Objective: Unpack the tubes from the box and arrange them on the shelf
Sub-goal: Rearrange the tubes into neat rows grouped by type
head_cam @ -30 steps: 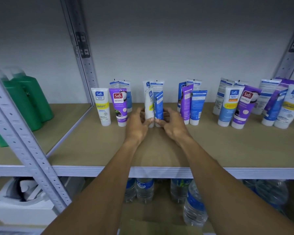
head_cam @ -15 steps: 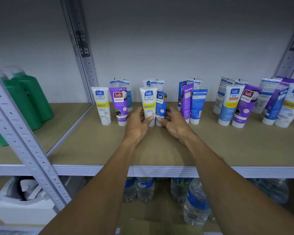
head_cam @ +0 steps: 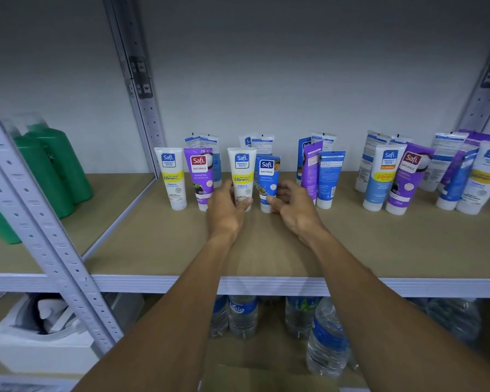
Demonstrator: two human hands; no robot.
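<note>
On the tan board shelf, the left hand curls its fingers round the foot of an upright white plastic tube with a yellow band, while the right hand pinches the shorter blue plastic tube just beside it (both stand cap-down).

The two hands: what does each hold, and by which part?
Left hand holds the white tube at its cap end; right hand the blue tube, likewise.

L hand & R hand are showing bare, wrists incl.; forearms are showing bare too, slim, coming into frame at approx 7 & 5 o'clock, looking wider toward btm edge.
</note>
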